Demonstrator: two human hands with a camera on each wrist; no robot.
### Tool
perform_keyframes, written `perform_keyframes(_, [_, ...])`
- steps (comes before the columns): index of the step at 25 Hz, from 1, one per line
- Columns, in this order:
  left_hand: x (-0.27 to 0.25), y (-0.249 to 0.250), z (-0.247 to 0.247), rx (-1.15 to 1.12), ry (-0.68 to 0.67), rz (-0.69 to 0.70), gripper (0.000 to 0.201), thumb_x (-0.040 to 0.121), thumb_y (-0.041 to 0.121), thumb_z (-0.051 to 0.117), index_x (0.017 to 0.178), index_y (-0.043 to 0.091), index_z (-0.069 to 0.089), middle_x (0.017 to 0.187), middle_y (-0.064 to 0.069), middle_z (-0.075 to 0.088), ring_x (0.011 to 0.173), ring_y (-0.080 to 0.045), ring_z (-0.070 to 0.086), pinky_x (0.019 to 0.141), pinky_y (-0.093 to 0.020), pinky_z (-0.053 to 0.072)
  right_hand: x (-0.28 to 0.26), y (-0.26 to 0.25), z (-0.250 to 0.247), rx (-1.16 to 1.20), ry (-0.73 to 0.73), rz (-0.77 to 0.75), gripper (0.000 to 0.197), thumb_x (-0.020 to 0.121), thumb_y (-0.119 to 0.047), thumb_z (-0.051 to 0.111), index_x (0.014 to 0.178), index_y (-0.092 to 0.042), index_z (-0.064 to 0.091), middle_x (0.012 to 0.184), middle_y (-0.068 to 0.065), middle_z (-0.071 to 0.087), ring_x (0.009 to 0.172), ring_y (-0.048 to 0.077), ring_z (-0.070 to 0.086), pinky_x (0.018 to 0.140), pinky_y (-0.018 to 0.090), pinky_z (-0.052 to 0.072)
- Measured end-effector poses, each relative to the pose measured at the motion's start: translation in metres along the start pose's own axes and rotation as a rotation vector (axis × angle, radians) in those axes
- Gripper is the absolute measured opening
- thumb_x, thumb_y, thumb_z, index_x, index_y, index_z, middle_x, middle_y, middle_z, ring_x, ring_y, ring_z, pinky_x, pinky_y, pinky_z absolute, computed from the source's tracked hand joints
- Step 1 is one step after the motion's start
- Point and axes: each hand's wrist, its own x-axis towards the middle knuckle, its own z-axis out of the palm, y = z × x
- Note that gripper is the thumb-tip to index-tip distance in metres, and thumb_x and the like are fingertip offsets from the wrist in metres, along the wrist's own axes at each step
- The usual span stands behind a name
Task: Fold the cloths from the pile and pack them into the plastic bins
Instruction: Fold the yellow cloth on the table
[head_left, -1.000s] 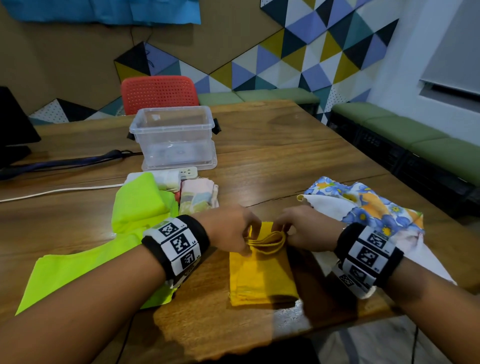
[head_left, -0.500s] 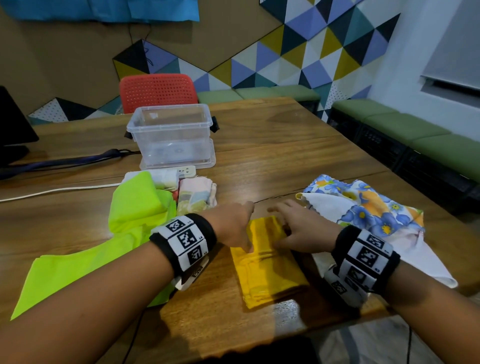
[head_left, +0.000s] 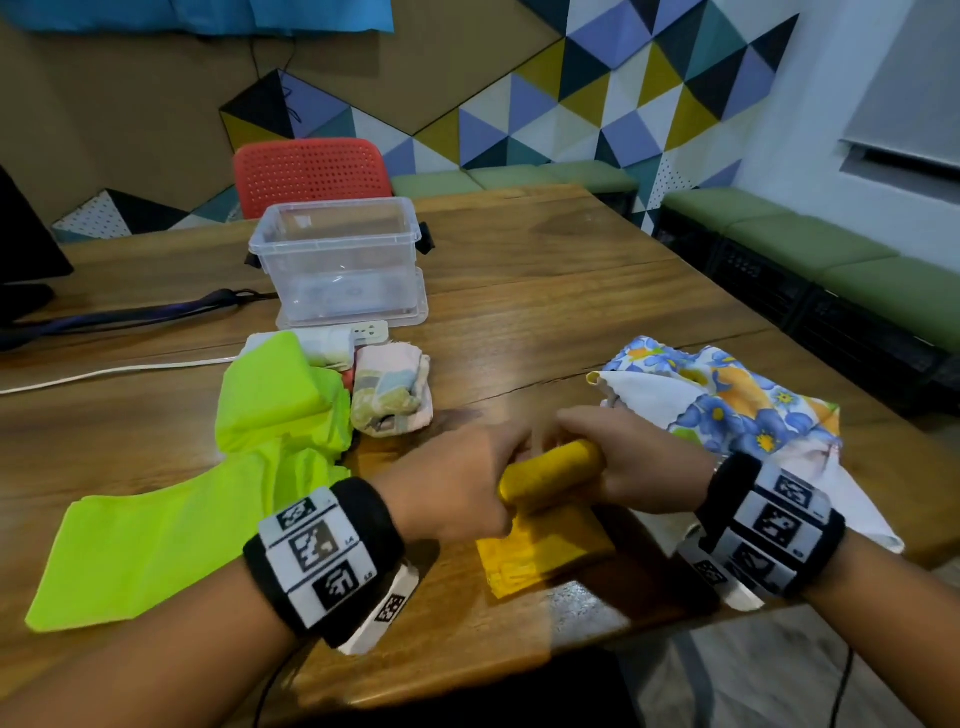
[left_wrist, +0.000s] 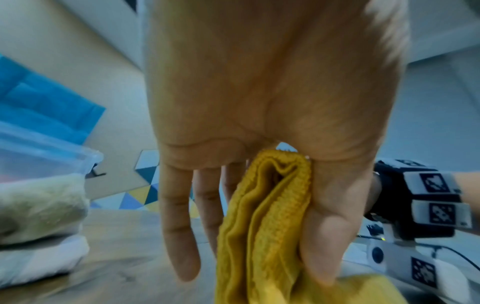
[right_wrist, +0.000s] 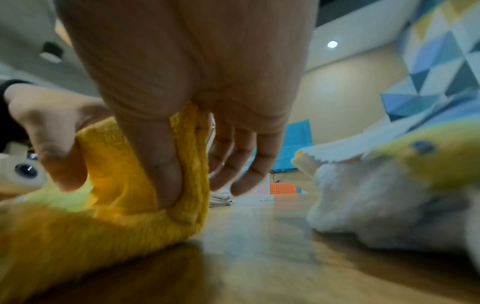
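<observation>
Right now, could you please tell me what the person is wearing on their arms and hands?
Both forearms are bare, with no sleeves, and the hands wear no gloves. Each wrist carries a wide black band, the left band and the right band, set with white tiles printed with black square markers. A small white camera unit with its own marker hangs under each band.
</observation>
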Motion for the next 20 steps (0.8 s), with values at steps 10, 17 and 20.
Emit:
perform_keyframes(10, [-0.025,0.006,0.025,0.151,-0.195,-0.048,0.050,0.080,0.077,0.057,0.103,0.033,0.053,0.106,0.008,0.050,0.103,-0.015,0.047,0.088,-0.038,0.045,-0.062,-0.013,0.009,-0.109,-0.129,-0.001,0.055,0.086,-0.078,0.044,0.119,-0.039,0.063,0.116,-0.020,0.051,0.113,0.002,0.050,0.096,0.029,0.044])
perform_keyframes(17, [-0.007,0.013,0.026,0.025,-0.244,-0.207,0.051,0.077,0.046,0.081,0.114,0.019,0.058,0.113,0.001,0.062,0.102,-0.022,0.059,0.081,-0.038,0.054,-0.046,-0.004,0.020,-0.191,-0.231,0.204,0.071,0.068,-0.076,0.059,0.128,-0.039,0.047,0.126,-0.014,0.046,0.114,0.007,0.043,0.097,0.034,0.043])
perform_keyframes(20, [-0.008,0.015,0.017,-0.006,-0.167,-0.138,0.029,0.082,0.038,0.079,0.092,0.024,0.055,0.098,0.002,0.062,0.092,-0.020,0.058,0.069,-0.034,0.048,-0.041,-0.011,0.010,0.196,-0.142,0.178,0.033,0.072,-0.037,0.076,0.093,-0.033,0.050,0.091,-0.003,0.056,0.083,0.012,0.055,0.073,0.037,0.049])
